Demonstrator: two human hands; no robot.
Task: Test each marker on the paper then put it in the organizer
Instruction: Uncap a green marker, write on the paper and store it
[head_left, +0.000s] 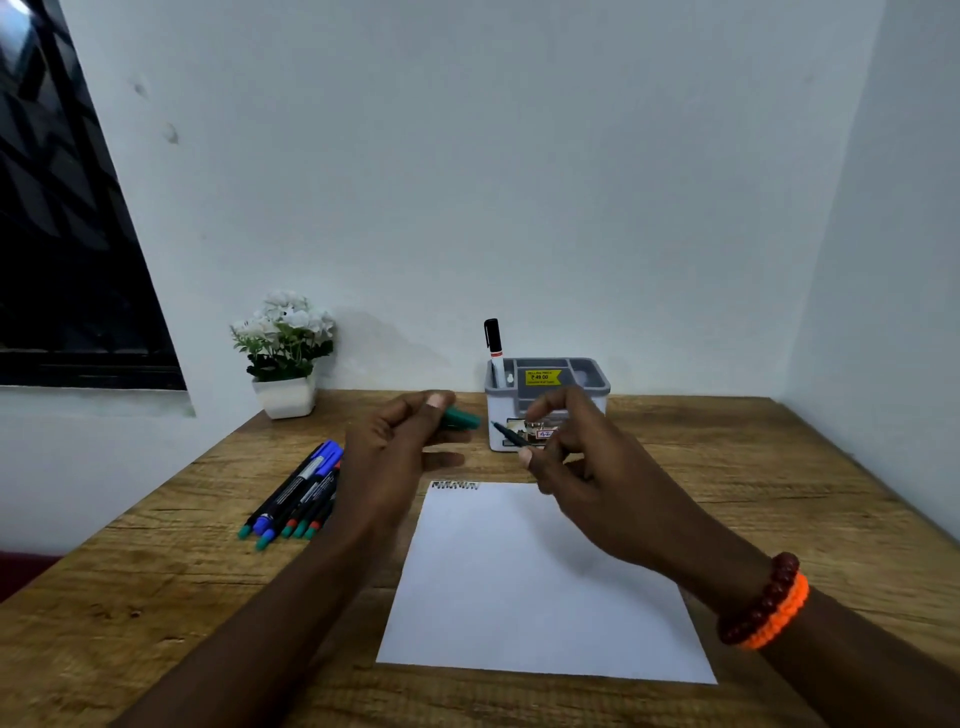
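Fingers of the right hand (566, 452) pinch a thin dark marker (511, 438), with its bare tip pointing left, up in the air just in front of the organizer (548, 402). The left hand (400, 447) curls round a green cap (462, 417), held just left of the organizer, thumb on top. Cap and marker are apart, with a small gap between them (I think the cap has been taken off so the tip can draw, but it could be going back on).

The paper (540, 582) lies flat in front of the organizer, white, smooth and square-cornered. A small row of dark scribbles (455, 486) sits at its far left corner, so at least one test looks done.

The organizer is a grey plastic box with little rooms inside and a yellow sticker. One black-capped marker (495, 351) stands upright in its left room.

More markers (298, 493) lie in a bunch well to the left of the organizer, long and round, with blue and green ends. They look not tested yet.

The table (727, 467) is brown wood with wavy lines. A white pot of flowers (284, 353) sits left of the organizer, by the wall
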